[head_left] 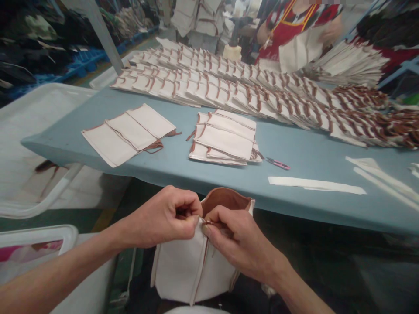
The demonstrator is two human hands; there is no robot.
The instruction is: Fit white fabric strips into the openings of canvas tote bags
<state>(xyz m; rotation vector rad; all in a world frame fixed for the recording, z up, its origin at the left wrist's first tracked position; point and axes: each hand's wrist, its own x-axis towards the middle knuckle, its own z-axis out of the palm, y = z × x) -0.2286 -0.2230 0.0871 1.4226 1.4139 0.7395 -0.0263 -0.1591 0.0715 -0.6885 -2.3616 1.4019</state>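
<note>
A white fabric pouch (178,266) with brown edging rests over my lap, its mouth partly spread so the brown lining shows. My left hand (173,216) pinches the top rim at the middle seam. Close beside it, my right hand (237,240) is closed on the same rim, thumb and forefinger pressed together at the brown edging. Whether a thread or cord lies between the fingertips is too small to tell. On the table ahead are a small stack of similar pouches (225,135) and, to its left, more flat pouches (131,131) with brown cords.
Pink-handled thread snips (278,164) and white fabric strips (317,185) lie on the blue table (65,126). Long overlapping rows of pouches (216,87) run along its far side. A person in a red apron (278,35) handles white panels behind. White plastic bins (39,104) stand left.
</note>
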